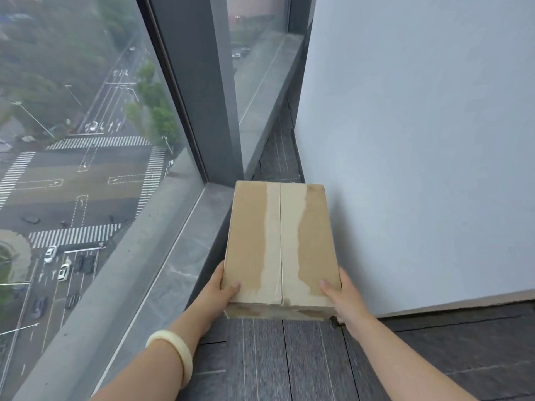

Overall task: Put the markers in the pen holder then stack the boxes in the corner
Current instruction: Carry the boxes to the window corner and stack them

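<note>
A brown cardboard box (278, 244) with a pale tape strip down its top sits in the corner between the window ledge and the white wall. My left hand (221, 287) grips its near left edge, thumb on top. My right hand (338, 296) grips its near right edge the same way. Whether the box rests on the floor or is held just above it, I cannot tell. No markers, pen holder or second box are in view.
A grey stone window ledge (162, 285) runs along the left under tall glass panes. The white wall (419, 169) stands close on the right with a baseboard. Dark striped carpet tiles (275, 360) cover the floor in front of the box.
</note>
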